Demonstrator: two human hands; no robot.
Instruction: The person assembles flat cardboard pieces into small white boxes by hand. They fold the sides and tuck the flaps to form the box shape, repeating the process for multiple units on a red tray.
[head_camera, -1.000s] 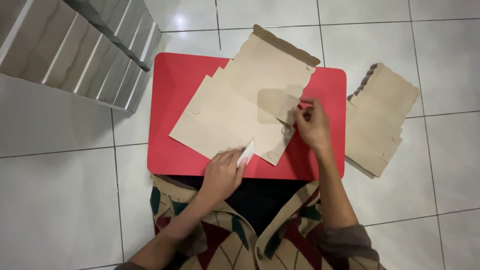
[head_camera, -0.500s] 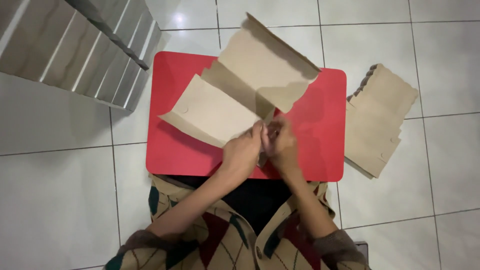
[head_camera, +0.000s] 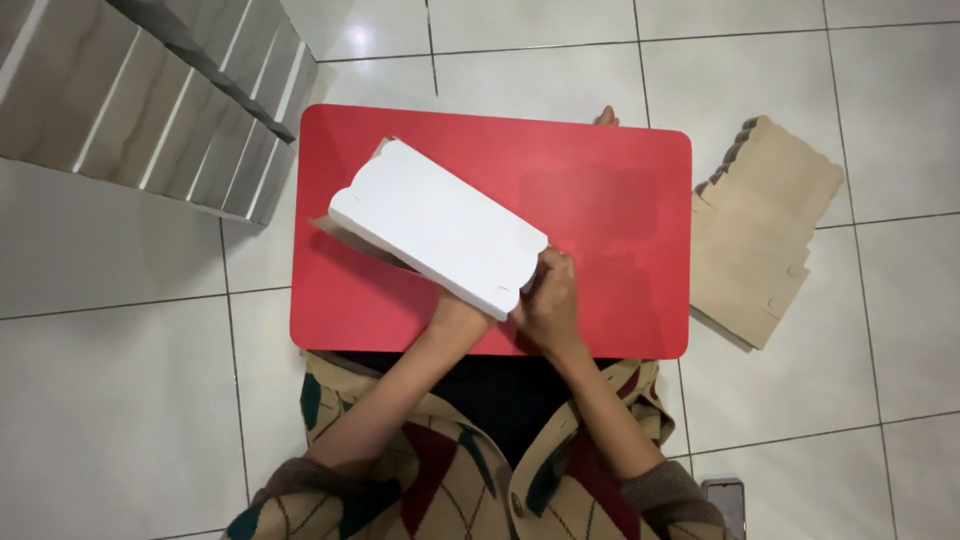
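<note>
Head view. We see a white, flat-folded cardboard box (head_camera: 440, 237) lying tilted on the left half of the red rectangular surface (head_camera: 610, 200). The right hand (head_camera: 548, 305) has its fingers clenched on the box's near right corner; the left hand (head_camera: 458, 318) is mostly hidden under that edge, its grip not discernible. We judge the box light, thin and easily creased, best held by its edges. The surface's right half lies open; a stack of brown cardboard blanks (head_camera: 765, 230) rests on the floor beyond the right edge.

One head-worn camera looks steeply down (fairly close) onto the red table (head_camera: 620, 190).
</note>
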